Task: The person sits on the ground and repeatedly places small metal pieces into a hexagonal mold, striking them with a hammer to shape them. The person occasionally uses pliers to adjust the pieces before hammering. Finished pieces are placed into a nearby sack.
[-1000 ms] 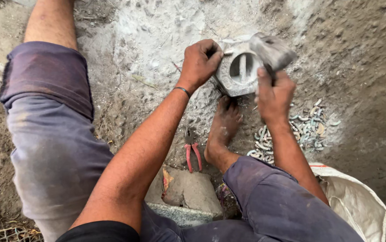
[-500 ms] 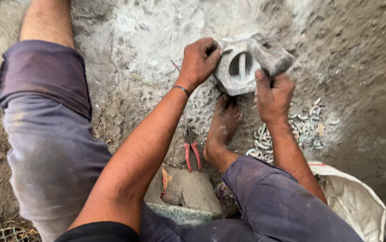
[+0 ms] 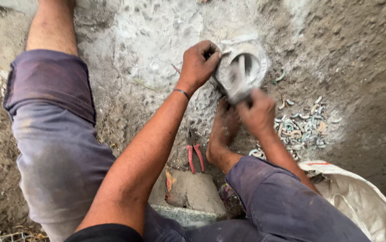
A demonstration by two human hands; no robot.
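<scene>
Grey dust coats the fingers (image 3: 208, 53) of the left hand (image 3: 197, 65), curled tight on the rim of the round casting (image 3: 242, 69), which rests on the ground above the foot (image 3: 222, 130). Right hand (image 3: 258, 114) is closed around a blurred tool (image 3: 237, 83) at the casting. Loose curved pieces (image 3: 302, 127) lie in a heap beside it, pliers (image 3: 195, 157) unused; work appears underway.

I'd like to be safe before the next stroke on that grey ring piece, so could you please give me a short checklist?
1. Left hand grips the rim of the grey ring piece: ok.
2. Right hand grips a tool; the tool is blurred: cannot tell which.
3. Bare foot sits just below the ring piece, close to the work: not ok.
4. Red-handled pliers lie on the ground beside the foot, clear of both hands: ok.
5. Pile of small curved pieces lies right of the hands, apart from the ring: ok.
</scene>
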